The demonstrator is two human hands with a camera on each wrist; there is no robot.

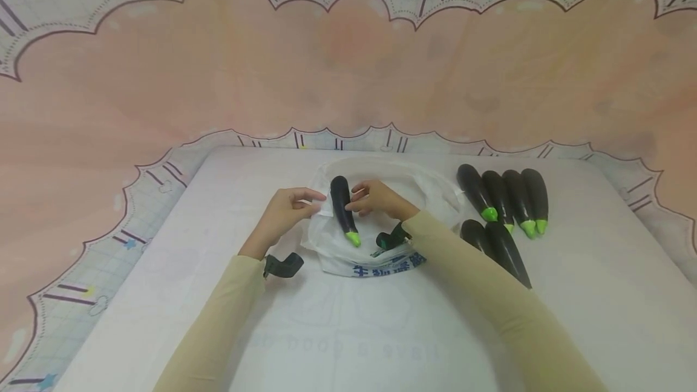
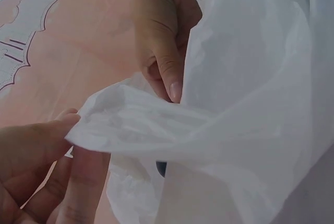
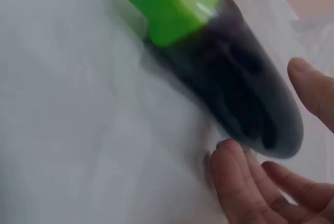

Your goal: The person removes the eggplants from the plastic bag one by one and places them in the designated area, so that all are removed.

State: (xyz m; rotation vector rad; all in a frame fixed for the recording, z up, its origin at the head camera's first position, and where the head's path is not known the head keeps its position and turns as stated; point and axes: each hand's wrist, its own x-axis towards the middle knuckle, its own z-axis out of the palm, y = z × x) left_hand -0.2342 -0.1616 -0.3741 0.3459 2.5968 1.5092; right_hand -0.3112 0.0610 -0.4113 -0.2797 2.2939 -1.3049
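Observation:
In the head view my left hand (image 1: 288, 213) is at the left side of a white plastic bag (image 1: 386, 165) that lies spread on the table. Thumb and fingers pinch the bag's edge (image 2: 122, 125), as the left wrist view shows. A dark eggplant (image 1: 341, 203) with a green stem end lies over the bag, between both hands. My right hand (image 1: 381, 198) is just to the right of it. Seen from the right wrist, thumb and fingers are spread around the rounded end of the eggplant (image 3: 240, 83), the thumb apart from it.
Several more eggplants (image 1: 523, 201) lie in two groups to the right of the bag, the nearer ones (image 1: 506, 253) partly behind my right sleeve. Blue printing (image 1: 389, 266) marks the bag's near edge. A white cloth (image 1: 337, 343) covers the table.

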